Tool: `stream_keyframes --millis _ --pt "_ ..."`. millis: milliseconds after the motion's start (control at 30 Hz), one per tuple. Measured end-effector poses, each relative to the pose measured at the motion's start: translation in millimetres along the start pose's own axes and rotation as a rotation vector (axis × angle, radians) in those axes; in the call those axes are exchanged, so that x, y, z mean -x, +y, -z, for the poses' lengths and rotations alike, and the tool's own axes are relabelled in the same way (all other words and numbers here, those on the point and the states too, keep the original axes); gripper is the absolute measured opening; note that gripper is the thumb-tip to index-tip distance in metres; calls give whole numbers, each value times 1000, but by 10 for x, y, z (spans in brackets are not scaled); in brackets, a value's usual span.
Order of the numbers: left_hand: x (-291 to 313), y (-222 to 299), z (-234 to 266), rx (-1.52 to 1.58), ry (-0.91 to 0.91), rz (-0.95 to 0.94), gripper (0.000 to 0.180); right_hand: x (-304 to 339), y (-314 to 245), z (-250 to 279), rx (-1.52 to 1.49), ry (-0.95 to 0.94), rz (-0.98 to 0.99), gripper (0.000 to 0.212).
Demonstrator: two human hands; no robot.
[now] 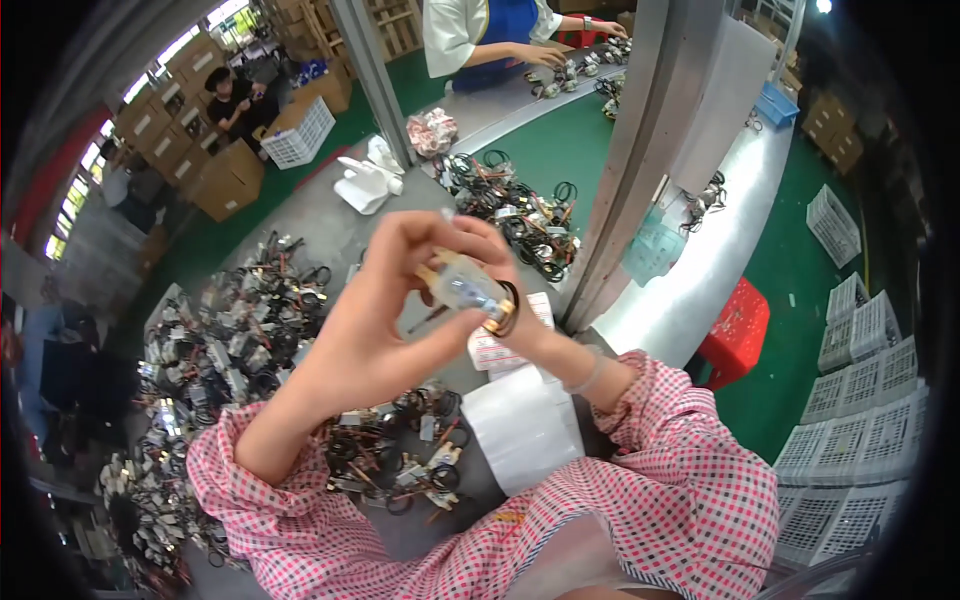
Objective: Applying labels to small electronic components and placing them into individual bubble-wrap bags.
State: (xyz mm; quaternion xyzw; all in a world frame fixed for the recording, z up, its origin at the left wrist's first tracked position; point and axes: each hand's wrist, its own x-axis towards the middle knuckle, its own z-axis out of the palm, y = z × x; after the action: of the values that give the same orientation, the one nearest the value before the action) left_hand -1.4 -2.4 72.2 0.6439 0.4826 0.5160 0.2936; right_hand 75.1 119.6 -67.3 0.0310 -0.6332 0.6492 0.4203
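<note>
Both hands are raised together above the middle of the table. My left hand (372, 345) pinches a small electrical part (462, 284) with a translucent pale housing, yellowish ends and a black cable (512, 308) looped beside it. My right hand (527, 335) is closed around the far side of the same part, its fingertips partly hidden behind the left hand and the part. Under the hands lie a printed label sheet (492, 351) and a white plastic sheet or bag (525, 430). A pile of similar cabled parts (405, 455) lies just below my left forearm.
A large heap of cabled parts (230, 350) covers the table's left; another pile (520, 215) lies beyond my hands. A metal post (640, 150) stands at far right. White gloves (368, 185) lie far left. A co-worker (490, 40) handles parts across. A red stool (737, 330) stands right.
</note>
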Motion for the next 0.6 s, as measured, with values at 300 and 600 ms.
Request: stream_keyframes --millis 300,600 --pt "225 -246 324 120 216 68 44 -260 -607 -123 -165 246 85 61" --pt "188 -407 317 167 247 53 56 -271 -648 -327 164 141 361 91"
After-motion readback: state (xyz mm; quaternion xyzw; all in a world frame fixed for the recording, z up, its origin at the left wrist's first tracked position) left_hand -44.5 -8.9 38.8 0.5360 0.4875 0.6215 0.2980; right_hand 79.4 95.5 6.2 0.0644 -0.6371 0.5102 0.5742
